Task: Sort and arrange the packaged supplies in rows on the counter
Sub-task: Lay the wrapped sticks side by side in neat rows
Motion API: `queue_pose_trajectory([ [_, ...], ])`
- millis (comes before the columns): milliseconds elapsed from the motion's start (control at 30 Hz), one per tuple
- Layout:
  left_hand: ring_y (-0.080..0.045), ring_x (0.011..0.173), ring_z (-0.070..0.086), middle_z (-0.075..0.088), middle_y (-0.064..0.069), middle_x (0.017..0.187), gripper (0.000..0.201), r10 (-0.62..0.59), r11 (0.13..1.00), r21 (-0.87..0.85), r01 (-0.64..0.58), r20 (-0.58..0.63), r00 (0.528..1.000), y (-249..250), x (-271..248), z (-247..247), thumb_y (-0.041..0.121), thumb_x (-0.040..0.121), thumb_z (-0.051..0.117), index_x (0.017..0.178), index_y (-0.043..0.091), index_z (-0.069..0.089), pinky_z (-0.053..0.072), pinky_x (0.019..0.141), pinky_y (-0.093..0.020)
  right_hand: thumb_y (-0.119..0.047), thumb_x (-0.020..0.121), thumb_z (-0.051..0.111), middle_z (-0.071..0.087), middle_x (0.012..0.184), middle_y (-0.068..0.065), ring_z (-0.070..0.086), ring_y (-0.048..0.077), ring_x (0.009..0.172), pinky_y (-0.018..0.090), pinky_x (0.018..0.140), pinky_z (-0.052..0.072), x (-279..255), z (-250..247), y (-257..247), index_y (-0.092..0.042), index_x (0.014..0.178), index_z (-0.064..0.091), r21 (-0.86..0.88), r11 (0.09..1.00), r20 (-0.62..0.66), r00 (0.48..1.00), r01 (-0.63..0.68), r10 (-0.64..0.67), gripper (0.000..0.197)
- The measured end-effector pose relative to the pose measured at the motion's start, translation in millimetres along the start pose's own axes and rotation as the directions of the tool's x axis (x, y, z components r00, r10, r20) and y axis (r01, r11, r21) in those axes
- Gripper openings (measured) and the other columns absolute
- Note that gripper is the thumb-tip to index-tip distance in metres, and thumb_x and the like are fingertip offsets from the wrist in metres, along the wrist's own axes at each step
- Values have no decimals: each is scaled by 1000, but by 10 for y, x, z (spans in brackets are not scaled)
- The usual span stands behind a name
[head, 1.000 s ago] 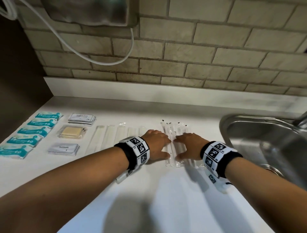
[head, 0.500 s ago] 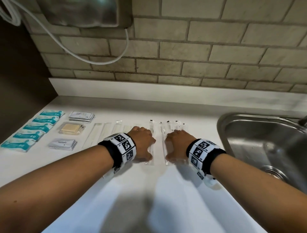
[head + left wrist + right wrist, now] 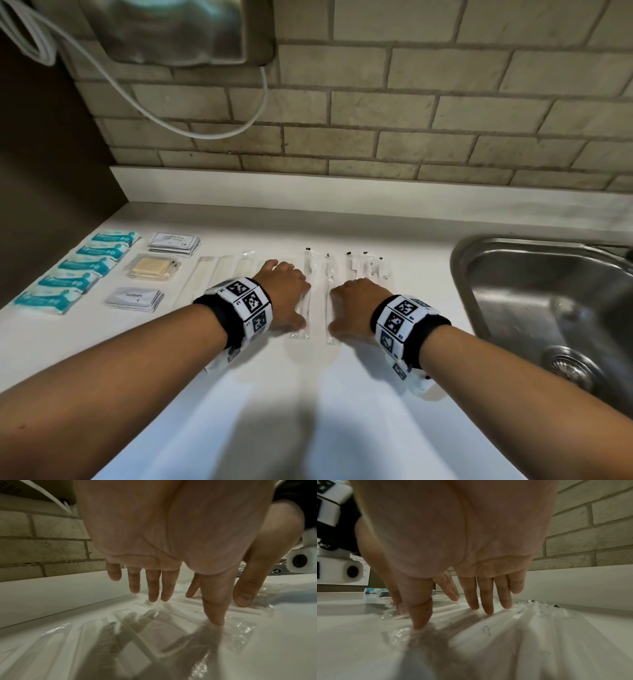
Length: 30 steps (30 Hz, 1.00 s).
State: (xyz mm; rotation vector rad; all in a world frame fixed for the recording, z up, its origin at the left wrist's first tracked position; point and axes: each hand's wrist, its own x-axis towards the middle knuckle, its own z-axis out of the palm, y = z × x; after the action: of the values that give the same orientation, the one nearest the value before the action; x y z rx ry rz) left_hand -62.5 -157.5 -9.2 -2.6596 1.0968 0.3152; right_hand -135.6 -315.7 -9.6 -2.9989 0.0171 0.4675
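Long clear plastic sleeves (image 3: 306, 294) lie side by side on the white counter (image 3: 308, 411). My left hand (image 3: 286, 294) lies flat on the sleeves left of the middle, fingers straight (image 3: 154, 588), thumb tip pressing one wrapper (image 3: 214, 616). My right hand (image 3: 356, 308) lies flat on the sleeves at the right (image 3: 530, 635), fingers straight, thumb down on a wrapper edge (image 3: 419, 622). A narrow gap separates the sleeve under each thumb. More flat white sleeves (image 3: 209, 281) extend left. Teal packets (image 3: 78, 267), grey sachet stacks (image 3: 174, 243) and a yellow wrapped pad (image 3: 152, 269) sit in rows at far left.
A steel sink (image 3: 548, 308) with its drain (image 3: 572, 366) opens right beside the right forearm. A brick wall (image 3: 411, 102) with a white ledge backs the counter. A metal dispenser (image 3: 171, 31) and white cable (image 3: 171, 126) hang above. A dark panel (image 3: 41, 171) bounds the left.
Both hands have slid leftward across the counter with the sleeves under them. One sleeve now lies apart under the left thumb, split from the bunch under the right hand.
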Motion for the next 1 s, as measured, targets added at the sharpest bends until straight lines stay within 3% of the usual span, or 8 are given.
queue_pose_trajectory([
  [233, -23, 136, 34, 50, 0, 140, 66, -4, 1000, -28, 4, -1, 1000, 7, -18, -2, 60, 75, 59, 128, 22, 56, 12, 117, -44, -41, 73, 59, 59, 101, 1, 53, 24, 100, 31, 73, 42, 37, 63, -16, -19, 101, 57, -1, 1000, -10, 1000, 2, -2, 36],
  [433, -24, 136, 33, 49, -1, 140, 67, -21, 999, -48, 20, -7, 1000, 1, -49, 0, 59, 74, 60, 131, 24, 54, 8, 117, -45, -41, 78, 58, 58, 109, 4, 52, 26, 109, 28, 77, 34, 24, 66, 1, -17, 106, 56, 6, 1000, -19, 1000, 4, -4, 38],
  [567, -27, 138, 33, 46, -4, 143, 79, -53, 993, -107, 52, -8, 999, 37, -60, -80, 61, 77, 59, 145, 28, 37, 6, 119, -46, -50, 81, 58, 58, 123, 4, 51, 27, 118, 34, 94, 41, 6, 7, 53, -17, 126, 52, 43, 999, -31, 999, 14, -13, 55],
  [667, -26, 141, 28, 42, -3, 148, 80, -39, 989, -146, 33, -37, 999, 114, -8, -137, 60, 78, 57, 147, 28, 33, 4, 119, -47, -50, 89, 53, 58, 128, 4, 53, 24, 118, 35, 101, 39, -18, -76, 183, -18, 131, 51, 27, 1000, -94, 996, -1, 3, 53],
  [767, -26, 147, 14, 31, -1, 156, 75, 28, 992, -121, -30, -23, 999, 257, 94, -183, 58, 85, 54, 149, 27, 30, -1, 119, -49, -45, 93, 50, 51, 141, 3, 46, 24, 129, 37, 109, 33, -80, -120, 368, -21, 142, 42, 5, 999, -87, 995, -44, 44, 55],
  [867, -25, 149, 5, 23, 3, 160, 72, 94, 992, -78, -95, -16, 995, 456, 186, -209, 57, 90, 48, 151, 26, 26, -5, 118, -49, -42, 93, 51, 50, 142, 2, 44, 24, 130, 38, 111, 31, -148, -105, 527, -20, 139, 46, -43, 998, -35, 998, -51, 49, 51],
  [1000, -26, 150, 3, 21, 4, 161, 65, 121, 992, -39, -122, -13, 993, 674, 265, -198, 54, 94, 43, 150, 23, 30, -7, 117, -48, -38, 87, 59, 54, 133, 2, 50, 26, 124, 38, 105, 40, -221, -24, 604, -19, 128, 54, -40, 998, 20, 999, -40, 40, 46],
])
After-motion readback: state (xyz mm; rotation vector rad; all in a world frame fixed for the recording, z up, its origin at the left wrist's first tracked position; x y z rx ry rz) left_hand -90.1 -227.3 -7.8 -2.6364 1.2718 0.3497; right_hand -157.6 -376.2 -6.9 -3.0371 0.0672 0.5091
